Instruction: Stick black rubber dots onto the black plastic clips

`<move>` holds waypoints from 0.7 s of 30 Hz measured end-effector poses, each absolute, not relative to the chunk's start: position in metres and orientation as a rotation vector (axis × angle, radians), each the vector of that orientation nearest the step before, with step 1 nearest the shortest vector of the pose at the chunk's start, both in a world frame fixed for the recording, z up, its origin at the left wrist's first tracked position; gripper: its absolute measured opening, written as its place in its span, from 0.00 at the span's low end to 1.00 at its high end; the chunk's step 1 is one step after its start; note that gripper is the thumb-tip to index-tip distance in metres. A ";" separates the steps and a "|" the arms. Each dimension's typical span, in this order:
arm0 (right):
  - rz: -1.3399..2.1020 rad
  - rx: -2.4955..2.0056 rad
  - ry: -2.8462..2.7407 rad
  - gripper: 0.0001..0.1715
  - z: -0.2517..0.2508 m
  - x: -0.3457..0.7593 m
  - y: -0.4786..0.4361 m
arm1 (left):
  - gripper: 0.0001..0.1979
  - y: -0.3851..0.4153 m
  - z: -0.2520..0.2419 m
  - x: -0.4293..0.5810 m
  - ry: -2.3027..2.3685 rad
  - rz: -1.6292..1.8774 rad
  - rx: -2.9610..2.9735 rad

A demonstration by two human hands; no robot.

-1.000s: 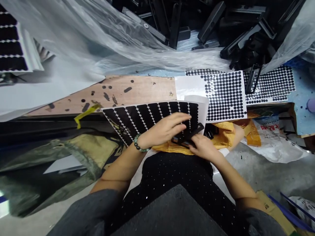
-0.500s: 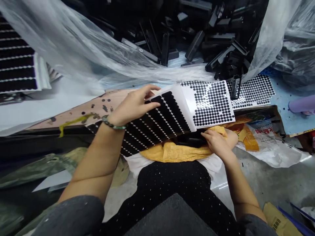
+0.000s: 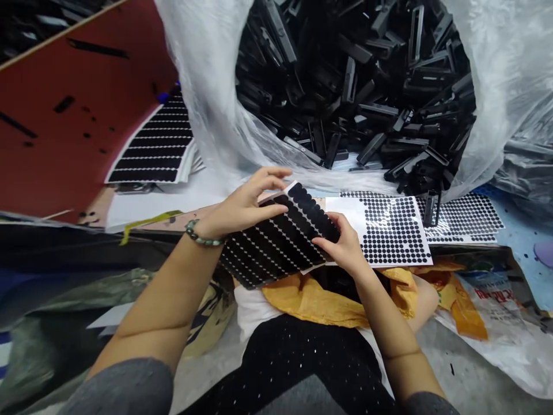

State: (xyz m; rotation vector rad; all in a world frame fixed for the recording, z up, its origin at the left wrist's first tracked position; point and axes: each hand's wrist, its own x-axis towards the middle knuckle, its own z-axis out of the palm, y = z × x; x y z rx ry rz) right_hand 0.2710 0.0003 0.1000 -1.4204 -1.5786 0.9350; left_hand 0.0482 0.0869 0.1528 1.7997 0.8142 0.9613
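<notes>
A sheet of black adhesive strips with scalloped edges (image 3: 276,245) is tilted up in front of me, above my lap. My left hand (image 3: 254,202), with a beaded bracelet on the wrist, grips its upper left edge between thumb and fingers. On the right edge my right hand (image 3: 343,239) pinches the same sheet, thumb in front and fingers behind. Just beyond it lies a white sheet of black round dots (image 3: 395,230), partly hidden by my right hand. A second dot sheet (image 3: 469,216) lies farther right.
Beyond the sheets, a clear plastic bag (image 3: 211,86) holds many black plastic parts (image 3: 358,98). A stack of black strip sheets (image 3: 153,144) lies at left by a red board (image 3: 82,104). Yellow cloth (image 3: 315,300) and a printed plastic packet (image 3: 492,294) are below the table edge.
My right hand has come up from the yellow cloth and taken the sheet's right edge. The sheet has been bent and tilted up more. My view has shifted upward and left.
</notes>
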 end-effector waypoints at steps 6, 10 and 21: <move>0.873 -1.417 -1.594 0.26 0.101 0.263 0.014 | 0.24 0.110 0.153 0.052 0.889 0.806 1.801; 0.967 -1.512 -1.489 0.25 0.095 0.270 0.020 | 0.15 0.122 0.150 0.047 0.955 0.860 1.805; 1.168 -1.510 -1.012 0.15 0.063 0.249 0.037 | 0.17 0.192 0.189 0.080 1.173 0.646 2.183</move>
